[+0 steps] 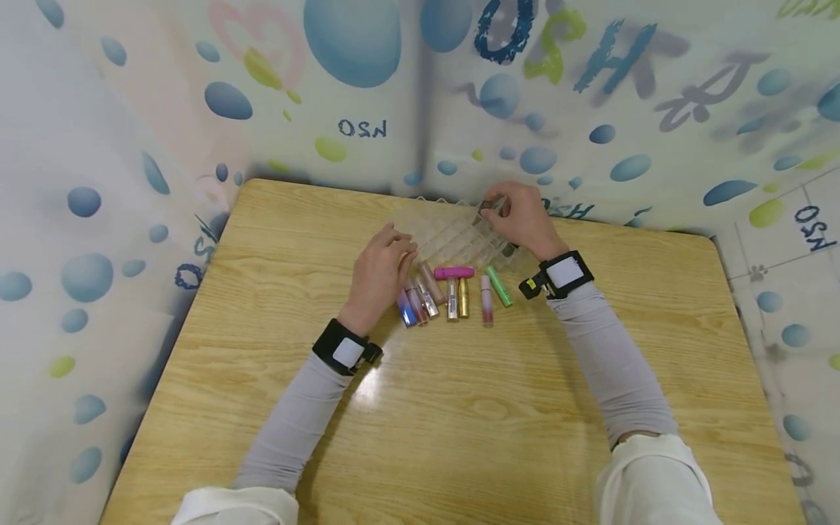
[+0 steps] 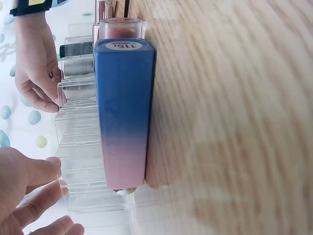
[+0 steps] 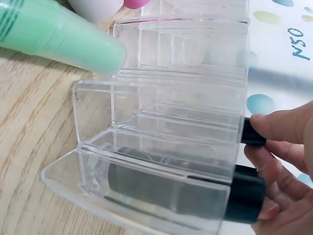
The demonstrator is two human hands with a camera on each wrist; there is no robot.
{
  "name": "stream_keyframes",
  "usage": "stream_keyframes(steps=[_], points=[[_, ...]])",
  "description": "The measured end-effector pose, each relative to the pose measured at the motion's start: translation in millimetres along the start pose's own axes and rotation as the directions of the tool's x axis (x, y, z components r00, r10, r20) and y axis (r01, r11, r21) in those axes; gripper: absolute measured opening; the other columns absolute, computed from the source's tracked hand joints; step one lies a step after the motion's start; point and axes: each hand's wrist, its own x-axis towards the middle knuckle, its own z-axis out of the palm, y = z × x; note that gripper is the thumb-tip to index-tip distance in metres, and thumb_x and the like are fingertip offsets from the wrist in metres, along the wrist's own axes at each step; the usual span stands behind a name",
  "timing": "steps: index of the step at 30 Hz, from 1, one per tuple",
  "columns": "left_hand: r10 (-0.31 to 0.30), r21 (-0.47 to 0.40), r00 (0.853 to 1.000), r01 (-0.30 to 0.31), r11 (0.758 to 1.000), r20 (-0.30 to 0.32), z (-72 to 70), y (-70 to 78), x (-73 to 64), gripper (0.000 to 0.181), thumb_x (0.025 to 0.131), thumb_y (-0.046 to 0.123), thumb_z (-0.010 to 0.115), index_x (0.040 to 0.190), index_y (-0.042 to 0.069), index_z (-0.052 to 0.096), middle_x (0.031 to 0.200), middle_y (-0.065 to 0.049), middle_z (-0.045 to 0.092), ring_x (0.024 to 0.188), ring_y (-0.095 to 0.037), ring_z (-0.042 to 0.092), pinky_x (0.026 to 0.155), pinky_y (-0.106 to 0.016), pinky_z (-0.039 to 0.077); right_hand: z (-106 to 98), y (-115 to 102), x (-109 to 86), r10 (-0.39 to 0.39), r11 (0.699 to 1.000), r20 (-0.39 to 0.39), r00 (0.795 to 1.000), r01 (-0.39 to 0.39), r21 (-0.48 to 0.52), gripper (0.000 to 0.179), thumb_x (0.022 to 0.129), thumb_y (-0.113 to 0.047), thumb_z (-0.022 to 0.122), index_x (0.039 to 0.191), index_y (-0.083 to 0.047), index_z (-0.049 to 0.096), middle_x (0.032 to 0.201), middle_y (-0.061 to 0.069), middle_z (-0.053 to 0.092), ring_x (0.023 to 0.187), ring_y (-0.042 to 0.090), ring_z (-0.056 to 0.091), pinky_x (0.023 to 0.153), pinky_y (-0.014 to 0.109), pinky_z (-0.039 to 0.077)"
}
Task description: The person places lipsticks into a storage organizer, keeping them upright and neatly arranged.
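A clear plastic lipstick organizer point(image 1: 446, 232) with slanted compartments stands at the table's back edge. My right hand point(image 1: 523, 219) pinches a black cap point(image 3: 253, 133) at the organizer's upper edge, thumb against fingers. Below it in the right wrist view, a dark tube with a black cap point(image 3: 246, 198) lies in the end compartment, close by the other fingers. With thumb and index finger my left hand point(image 1: 379, 268) holds the organizer's left edge. Several lip gloss tubes and lipsticks lie in front, among them a blue-to-pink tube point(image 2: 124, 112) nearest the left hand.
A magenta tube point(image 1: 454, 273) lies crosswise against the organizer's front. To its right are a pink-capped gloss point(image 1: 486, 300) and a green tube point(image 1: 499, 286). A gold lipstick point(image 1: 464, 297) lies between. Behind the wooden table point(image 1: 459, 423) hangs a patterned curtain point(image 1: 367, 160).
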Motion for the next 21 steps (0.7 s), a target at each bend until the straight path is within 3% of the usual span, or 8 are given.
stream_keyframes(steps=[6,21], points=[[0.011,-0.004,1.000,-0.011,1.000,-0.016,-0.4,0.3,-0.2,0.017,0.099,0.011,0.067,0.105,0.001,0.078,0.120,-0.015,0.070,0.136,-0.038,0.055,0.114,-0.042,0.046,-1.5,-1.0,0.5,0.013,1.000,0.004,1.000,-0.013,0.004,0.019,0.093,-0.013,0.073,0.109,-0.002,0.077,0.083,0.014,0.069,0.058,0.023,0.054,0.059,0.038,0.044],[-0.008,0.000,1.000,0.008,1.000,0.015,-1.3,1.0,0.0,0.018,0.098,0.012,0.067,0.107,0.001,0.078,0.122,-0.016,0.070,0.139,-0.037,0.053,0.115,-0.043,0.045,-5.9,1.7,-2.9,0.012,1.000,-0.006,1.000,-0.012,0.013,0.020,0.094,-0.014,0.072,0.110,-0.002,0.076,0.084,0.011,0.067,0.057,0.022,0.050,0.055,0.035,0.040]])
